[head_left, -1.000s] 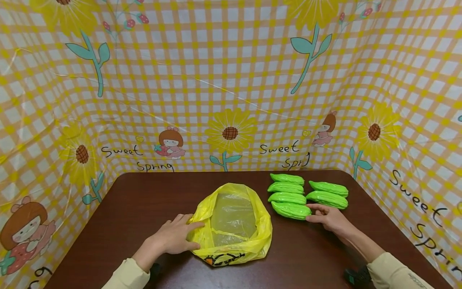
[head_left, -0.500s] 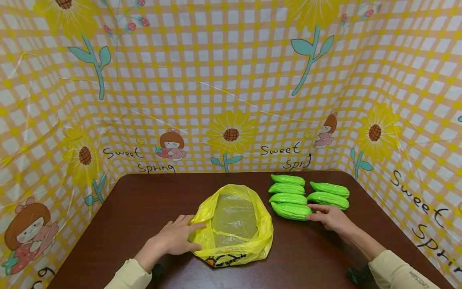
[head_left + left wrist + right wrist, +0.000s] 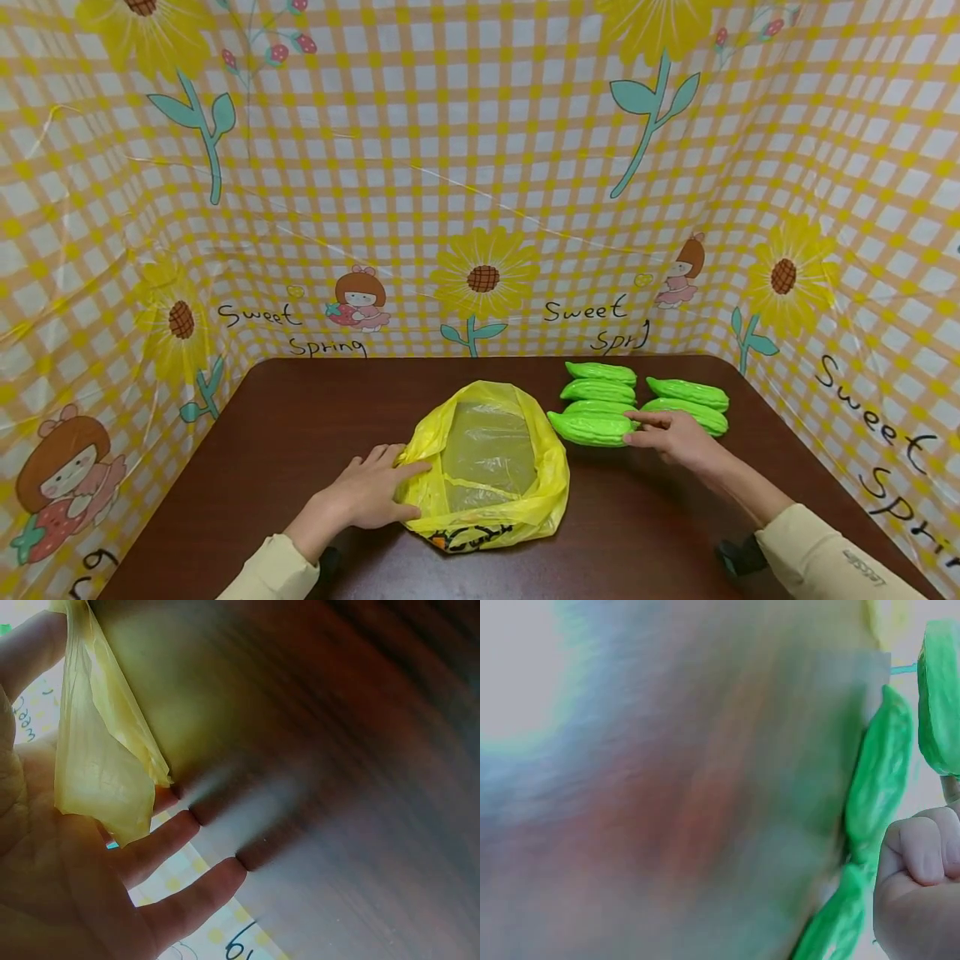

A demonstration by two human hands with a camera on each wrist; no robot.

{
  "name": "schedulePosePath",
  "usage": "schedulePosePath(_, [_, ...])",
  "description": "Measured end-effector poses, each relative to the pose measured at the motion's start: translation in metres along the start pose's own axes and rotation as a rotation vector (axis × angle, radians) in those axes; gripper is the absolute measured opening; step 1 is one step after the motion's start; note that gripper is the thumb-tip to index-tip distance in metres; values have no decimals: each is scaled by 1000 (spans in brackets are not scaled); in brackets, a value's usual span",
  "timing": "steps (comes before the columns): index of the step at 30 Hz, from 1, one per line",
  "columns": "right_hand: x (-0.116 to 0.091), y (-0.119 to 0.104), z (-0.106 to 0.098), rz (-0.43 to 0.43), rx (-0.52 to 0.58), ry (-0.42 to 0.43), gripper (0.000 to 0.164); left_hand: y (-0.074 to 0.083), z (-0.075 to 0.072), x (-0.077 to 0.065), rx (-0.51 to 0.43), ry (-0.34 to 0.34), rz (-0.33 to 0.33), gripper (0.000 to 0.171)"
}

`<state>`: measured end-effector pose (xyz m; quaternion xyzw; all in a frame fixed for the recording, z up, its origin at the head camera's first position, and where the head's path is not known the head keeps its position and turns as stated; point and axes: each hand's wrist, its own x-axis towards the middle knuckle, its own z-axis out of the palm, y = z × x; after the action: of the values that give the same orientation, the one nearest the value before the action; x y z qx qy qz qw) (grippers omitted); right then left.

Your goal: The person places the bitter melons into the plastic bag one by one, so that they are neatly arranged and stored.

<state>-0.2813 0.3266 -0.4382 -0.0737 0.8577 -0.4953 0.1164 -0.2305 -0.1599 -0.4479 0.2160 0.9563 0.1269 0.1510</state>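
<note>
Head view, held gourd (image 3: pixel 592 428) crosswise, pointing left

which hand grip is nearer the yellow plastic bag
Left. The left grip touches the left side of the yellow plastic bag; the right grip is apart, off to its right, holding a green bitter melon.

Six bright-green, ridged, elongated gourds (image 3: pixel 592 429) are present; one yellow plastic bag (image 3: pixel 553 483); one dark-brown table (image 3: pixel 300 425); two bare hands (image 3: pixel 363 493).

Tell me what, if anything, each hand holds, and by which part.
The right hand pinches one gourd by its blunt end, opposite the tip. The left hand touches the bag at its left; no grip shows.
</note>
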Motion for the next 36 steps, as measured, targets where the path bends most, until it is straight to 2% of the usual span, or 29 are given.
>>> schedulePosePath(10, [20, -37, 15, -67, -37, -56, 68, 0, 1, 1, 26, 5, -6, 68])
schedulePosePath(18, [38, -57, 30, -81, -36, -67, 67, 0, 1, 1, 20, 1, -8, 67])
schedulePosePath(26, [50, -68, 43, -34, -40, -67, 67, 4, -1, 0, 19, -4, -17, 67])
schedulePosePath(36, [65, -75, 57, -29, -56, -52, 61, 5, 0, 0, 15, -12, -26, 67])
